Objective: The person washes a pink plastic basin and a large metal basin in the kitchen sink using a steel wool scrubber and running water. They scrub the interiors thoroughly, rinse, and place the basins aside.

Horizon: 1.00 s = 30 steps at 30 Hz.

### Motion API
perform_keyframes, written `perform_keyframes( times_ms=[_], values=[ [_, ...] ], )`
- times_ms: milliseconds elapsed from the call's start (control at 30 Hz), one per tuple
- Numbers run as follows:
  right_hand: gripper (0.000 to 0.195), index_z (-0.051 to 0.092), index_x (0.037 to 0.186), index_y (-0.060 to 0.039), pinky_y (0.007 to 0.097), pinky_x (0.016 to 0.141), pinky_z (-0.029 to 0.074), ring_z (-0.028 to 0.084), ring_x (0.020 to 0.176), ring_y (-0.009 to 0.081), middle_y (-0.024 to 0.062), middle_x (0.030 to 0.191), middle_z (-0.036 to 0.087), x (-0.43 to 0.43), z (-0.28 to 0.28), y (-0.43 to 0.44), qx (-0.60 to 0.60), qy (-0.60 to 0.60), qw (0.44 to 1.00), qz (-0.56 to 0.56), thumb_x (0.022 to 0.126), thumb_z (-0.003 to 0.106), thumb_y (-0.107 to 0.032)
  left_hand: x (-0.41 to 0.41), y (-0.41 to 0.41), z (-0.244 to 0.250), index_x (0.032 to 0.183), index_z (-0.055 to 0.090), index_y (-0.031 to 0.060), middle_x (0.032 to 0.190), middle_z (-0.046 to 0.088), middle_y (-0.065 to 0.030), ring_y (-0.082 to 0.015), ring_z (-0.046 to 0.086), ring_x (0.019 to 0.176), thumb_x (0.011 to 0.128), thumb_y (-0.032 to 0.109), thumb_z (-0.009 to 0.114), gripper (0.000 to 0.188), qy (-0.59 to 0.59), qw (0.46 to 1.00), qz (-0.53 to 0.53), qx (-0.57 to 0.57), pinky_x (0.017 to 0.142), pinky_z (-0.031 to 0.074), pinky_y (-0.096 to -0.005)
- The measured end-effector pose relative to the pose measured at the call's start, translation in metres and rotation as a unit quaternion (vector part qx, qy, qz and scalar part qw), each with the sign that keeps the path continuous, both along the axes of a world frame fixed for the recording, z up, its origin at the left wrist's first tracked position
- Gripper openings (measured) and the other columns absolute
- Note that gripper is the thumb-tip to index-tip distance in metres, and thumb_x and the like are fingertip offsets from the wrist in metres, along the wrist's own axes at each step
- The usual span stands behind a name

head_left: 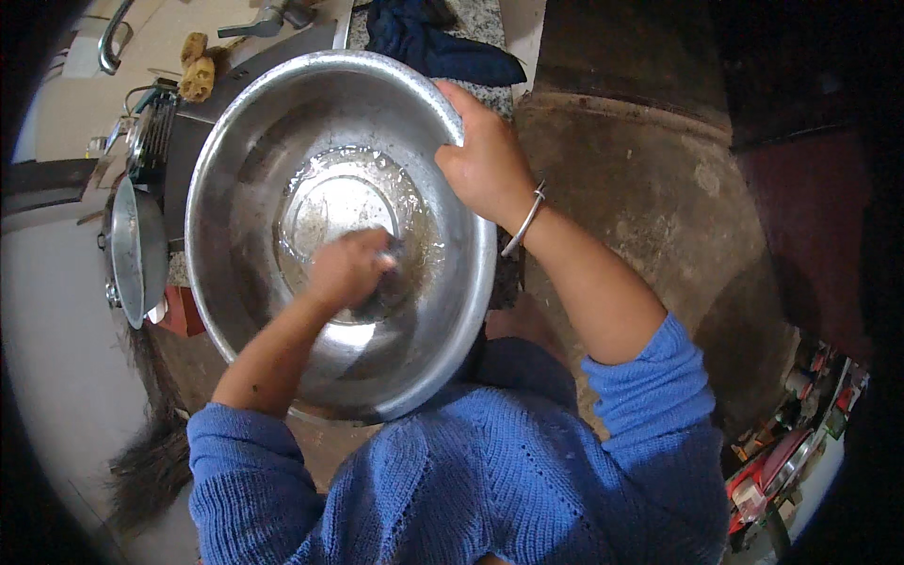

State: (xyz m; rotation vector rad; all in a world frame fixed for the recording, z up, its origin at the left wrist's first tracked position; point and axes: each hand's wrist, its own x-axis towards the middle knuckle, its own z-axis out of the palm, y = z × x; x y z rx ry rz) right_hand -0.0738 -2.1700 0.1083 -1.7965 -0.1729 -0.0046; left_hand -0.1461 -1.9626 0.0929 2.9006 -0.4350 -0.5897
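Observation:
A large round metal basin [240, 162] is tilted towards me, with a little water [417, 212] glistening over its bottom. My right hand [487, 152] grips the rim at the upper right, thumb on the inner side; a silver bangle [524, 222] circles that wrist. Inside the basin my left hand [351, 267] is down near the bottom, its fingers curled on a small grey thing [395, 248]. Motion blurs that hand, and what the grey thing is cannot be made out.
Behind the basin are a granite counter [487, 39] bearing a dark blue cloth [452, 53], a faucet [265, 22] and a loofah sponge [196, 76]. At left, a metal pan [138, 247] stands on edge above a broom [152, 452]. Shelved items [777, 459] stand at lower right.

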Motion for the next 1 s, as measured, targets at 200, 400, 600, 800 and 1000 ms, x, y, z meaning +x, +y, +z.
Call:
perform_keyframes(
  times_ms=[200, 400, 600, 800, 1000],
  values=[
    [0.052, 0.043, 0.115, 0.0042, 0.0304, 0.083, 0.041, 0.056, 0.094, 0.028, 0.0211, 0.102, 0.056, -0.002, -0.001, 0.007, 0.009, -0.011, 1.0, -0.002, 0.064, 0.048, 0.003, 0.065, 0.032, -0.005, 0.091, 0.051, 0.0117, 0.083, 0.06, -0.0122, -0.033, 0.057, 0.08, 0.076, 0.023, 0.053, 0.019, -0.115, 0.98, 0.136, 0.085, 0.065, 0.044, -0.0423],
    [0.052, 0.044, 0.115, 0.0034, 0.0316, 0.083, 0.041, 0.055, 0.095, 0.0302, 0.0218, 0.103, 0.055, -0.002, 0.006, 0.003, -0.01, 0.001, 1.0, -0.019, 0.063, 0.048, 0.002, -0.013, 0.018, -0.009, 0.086, 0.05, 0.01, 0.087, 0.059, -0.0101, -0.0309, 0.056, 0.082, 0.072, 0.023, 0.06, 0.022, -0.06, 0.997, 0.031, -0.022, 0.066, 0.043, -0.0409],
    [0.052, 0.044, 0.115, 0.002, 0.033, 0.082, 0.042, 0.055, 0.095, 0.031, 0.0223, 0.103, 0.055, -0.002, -0.002, 0.005, -0.021, -0.019, 1.0, -0.013, 0.064, 0.049, 0.001, 0.049, 0.039, -0.017, 0.088, 0.05, 0.0064, 0.083, 0.056, -0.0123, -0.0273, 0.055, 0.081, 0.067, 0.02, 0.066, 0.03, -0.021, 0.986, 0.145, -0.082, 0.069, 0.042, -0.0372],
    [0.053, 0.044, 0.116, 0.0008, 0.0349, 0.081, 0.042, 0.055, 0.092, 0.0334, 0.0227, 0.1, 0.056, -0.005, 0.004, 0.006, -0.038, -0.001, 0.999, -0.016, 0.063, 0.048, 0.0, 0.061, 0.042, -0.042, 0.09, 0.048, 0.0052, 0.086, 0.053, -0.0149, -0.0319, 0.051, 0.084, 0.063, 0.014, 0.068, 0.035, -0.07, 0.982, 0.12, -0.129, 0.074, 0.04, -0.0377],
    [0.052, 0.044, 0.115, 0.0007, 0.0369, 0.079, 0.043, 0.055, 0.09, 0.035, 0.0233, 0.096, 0.056, -0.004, -0.002, 0.002, -0.045, -0.022, 0.998, -0.03, 0.064, 0.048, -0.001, -0.002, 0.036, -0.011, 0.093, 0.048, 0.0102, 0.094, 0.048, -0.0157, -0.0324, 0.043, 0.095, 0.059, 0.015, 0.07, 0.041, 0.02, 0.992, 0.121, -0.025, 0.08, 0.036, -0.042]
  ],
)
